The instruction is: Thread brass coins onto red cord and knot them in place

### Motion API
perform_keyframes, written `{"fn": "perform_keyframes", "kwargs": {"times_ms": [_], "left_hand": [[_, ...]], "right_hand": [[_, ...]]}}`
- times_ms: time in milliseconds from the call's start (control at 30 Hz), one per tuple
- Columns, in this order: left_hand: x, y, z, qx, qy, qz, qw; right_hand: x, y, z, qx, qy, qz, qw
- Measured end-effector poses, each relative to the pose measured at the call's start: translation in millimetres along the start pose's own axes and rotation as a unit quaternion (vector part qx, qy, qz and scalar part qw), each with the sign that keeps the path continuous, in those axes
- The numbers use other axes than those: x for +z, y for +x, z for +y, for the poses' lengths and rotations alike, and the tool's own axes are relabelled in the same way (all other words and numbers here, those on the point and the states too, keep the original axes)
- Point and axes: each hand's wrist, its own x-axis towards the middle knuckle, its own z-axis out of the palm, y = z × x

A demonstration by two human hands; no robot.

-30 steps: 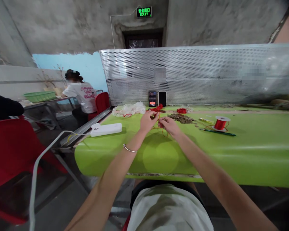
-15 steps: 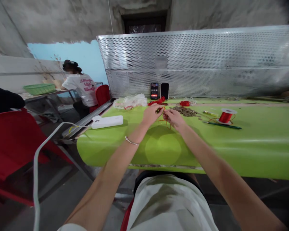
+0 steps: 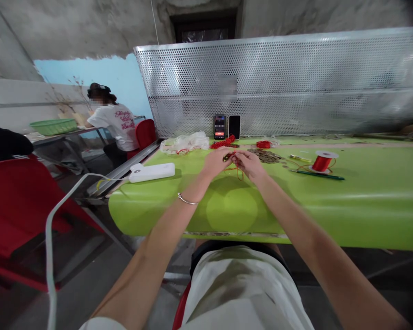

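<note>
My left hand (image 3: 215, 162) and my right hand (image 3: 250, 165) meet above the green table (image 3: 365, 201), fingertips almost touching. The left pinches a small dark coin-like piece (image 3: 226, 157). The right pinches thin red string (image 3: 238, 170), which hangs in a loop below both hands. A silver bracelet (image 3: 186, 200) circles my left wrist. Behind the hands lies a pile of brownish coins (image 3: 265, 156).
A red thread spool (image 3: 322, 162) and a green pen (image 3: 316, 174) lie to the right. A white power bank (image 3: 152, 172) with a cable sits left. Two phones (image 3: 226, 127) lean on the perforated metal screen (image 3: 296, 82). Another person (image 3: 112, 126) sits at a far table; a red chair (image 3: 17, 211) stands left.
My hands have drawn closer together, until the fingertips nearly touch. The view has tilted down, so the exit sign is out of the picture.
</note>
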Motion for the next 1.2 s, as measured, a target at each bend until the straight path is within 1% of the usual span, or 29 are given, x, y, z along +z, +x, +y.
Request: {"fn": "perform_keyframes", "kwargs": {"times_ms": [67, 267, 400, 500, 567, 633, 733, 800, 867, 967, 1033, 1133, 1200], "left_hand": [[-0.1, -0.3, 1.1, -0.007, -0.013, 0.000, 1.000], [-0.8, -0.6, 4.2, -0.006, 0.036, -0.021, 0.999], [-0.5, -0.5, 5.2, -0.012, 0.006, -0.022, 1.000], [-0.1, -0.3, 5.9, -0.019, -0.018, -0.008, 1.000], [0.3, -0.2, 5.8, -0.020, -0.016, -0.002, 1.000], [0.6, 0.0, 4.8, -0.019, -0.002, 0.005, 1.000], [0.5, 0.1, 2.3, -0.011, 0.011, 0.014, 1.000], [0.5, 0.2, 0.5, -0.006, 0.007, 0.014, 1.000], [1.0, 0.3, -1.5, -0.003, 0.000, 0.012, 1.000], [3.0, 0.7, -4.6, -0.011, -0.009, 0.025, 1.000], [4.2, 1.1, -5.7, -0.028, -0.008, 0.039, 0.999], [3.7, 1.7, -3.8, -0.056, 0.037, 0.033, 0.997], [2.2, 1.8, -0.9, -0.067, 0.077, 0.017, 0.995]], "right_hand": [[-0.1, -1.1, -1.5, 0.011, 0.002, 0.002, 1.000], [-2.1, -0.4, -0.4, 0.000, -0.014, -0.012, 1.000], [-3.3, 0.8, 1.2, -0.013, -0.028, -0.017, 0.999], [-3.8, -0.4, 0.4, -0.012, -0.026, -0.004, 1.000], [-4.7, -1.3, -0.1, -0.009, -0.024, 0.013, 1.000], [-6.7, -0.6, -0.4, -0.025, -0.032, 0.031, 0.999], [-12.2, 5.1, -4.6, -0.098, -0.033, 0.066, 0.992], [-17.3, 11.5, -13.8, -0.155, -0.017, 0.081, 0.984], [-22.6, 17.5, -29.6, -0.200, -0.006, 0.083, 0.976], [-27.5, 20.0, -60.6, -0.242, -0.011, 0.075, 0.967], [-27.5, 15.5, -79.1, -0.266, -0.030, 0.055, 0.962], [-24.7, 3.9, -95.7, -0.288, -0.123, 0.022, 0.949], [-23.3, -1.6, -100.8, -0.299, -0.203, 0.012, 0.932]]}}
